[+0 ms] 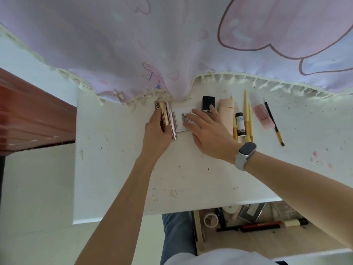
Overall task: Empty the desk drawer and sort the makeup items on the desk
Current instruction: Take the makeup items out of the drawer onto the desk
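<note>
Hands work side by side at the back of the worktop [191,169]. I see the left hand [156,132] curled round a bunch of slim metallic tubes [168,119], while the right hand [208,134] lies flat, fingers spread, on a white box [182,119] and a dark-capped bottle [208,104]. I judge the tubes light, stiff and prone to roll, best held mid-length. The drawer [248,238] below stands open with a tape roll [210,219], a pen and small boxes inside.
</note>
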{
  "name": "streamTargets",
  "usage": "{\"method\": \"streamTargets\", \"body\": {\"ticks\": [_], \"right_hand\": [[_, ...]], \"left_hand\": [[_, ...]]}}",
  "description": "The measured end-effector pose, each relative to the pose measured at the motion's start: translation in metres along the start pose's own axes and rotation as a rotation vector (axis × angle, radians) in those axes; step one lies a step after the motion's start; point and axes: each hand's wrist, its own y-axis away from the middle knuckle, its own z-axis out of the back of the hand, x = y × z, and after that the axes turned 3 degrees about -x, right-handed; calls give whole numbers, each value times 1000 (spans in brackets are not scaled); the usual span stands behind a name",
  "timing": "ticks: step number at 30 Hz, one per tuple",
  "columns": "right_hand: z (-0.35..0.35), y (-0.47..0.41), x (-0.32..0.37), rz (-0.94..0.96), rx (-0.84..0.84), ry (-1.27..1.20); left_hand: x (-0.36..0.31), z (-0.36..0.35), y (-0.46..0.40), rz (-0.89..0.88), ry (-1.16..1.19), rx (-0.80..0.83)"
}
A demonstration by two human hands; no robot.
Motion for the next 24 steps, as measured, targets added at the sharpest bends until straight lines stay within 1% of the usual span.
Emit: {"method": "streamTargets", "body": {"ticks": [3, 4, 6, 8, 11, 13, 15, 16, 18, 19, 21, 22, 24], "right_hand": [[13, 32, -1, 47, -138, -182], [17, 49, -1, 36, -164, -250], [25, 87, 1, -20, -183, -341], [29, 130, 6, -103, -160, -437], [24, 196, 17, -203, -96, -596], [10, 237, 22, -278, 7, -669], [-11, 272, 21, -364, 169, -631], [-23, 285, 19, -426, 273, -581], [-46, 305, 13, -535, 485, -451], [-56, 311, 11, -553, 580, -393], [-70, 316, 7, -532, 734, -290], [-75, 316, 6, -532, 779, -264], [-84, 316, 4, -558, 806, -256]], "left_hand": [[2, -3, 20, -3, -72, -71], [-1, -4, 34, -25, -65, -120], [-10, -11, 66, -126, -21, -187], [-17, -25, 102, -193, 7, -140], [-23, -53, 153, -272, 34, 41], [-23, -72, 182, -313, 87, 217], [-16, -91, 202, -320, 74, 394], [-11, -101, 206, -305, 28, 474], [9, -123, 213, -249, -141, 597], [19, -131, 215, -250, -248, 620], [36, -147, 216, -336, -431, 675], [43, -153, 217, -405, -534, 697], [53, -165, 216, -573, -721, 722]]}}
